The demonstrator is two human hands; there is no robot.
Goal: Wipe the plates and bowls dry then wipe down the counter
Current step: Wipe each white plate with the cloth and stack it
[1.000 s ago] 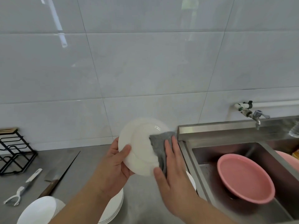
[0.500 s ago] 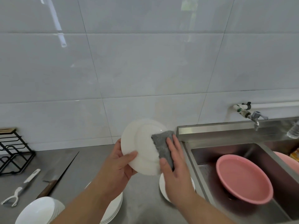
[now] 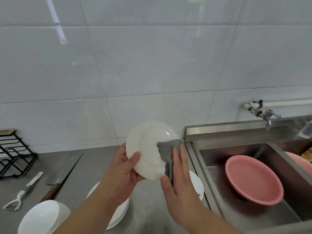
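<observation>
My left hand (image 3: 124, 168) grips a white plate (image 3: 146, 146) by its left rim and holds it tilted up above the counter. My right hand (image 3: 177, 173) presses a grey cloth (image 3: 166, 149) against the plate's right side, fingers straight over the cloth and thumb under the plate's lower edge. Below the hands a stack of white plates (image 3: 121, 215) lies on the grey counter (image 3: 81, 169). A single white plate (image 3: 196, 184) lies next to the sink. Stacked white bowls (image 3: 42, 218) stand at the bottom left.
A steel sink (image 3: 219, 132) at the right holds a pink basin (image 3: 253, 179), with a tap (image 3: 267, 116) above it. A cleaver (image 3: 62, 176), a white peeler (image 3: 22, 193) and a black wire rack (image 3: 13, 152) lie on the counter's left part.
The cloth and my right hand slid toward the plate's right edge and a little down. The plate has turned slightly in my left hand.
</observation>
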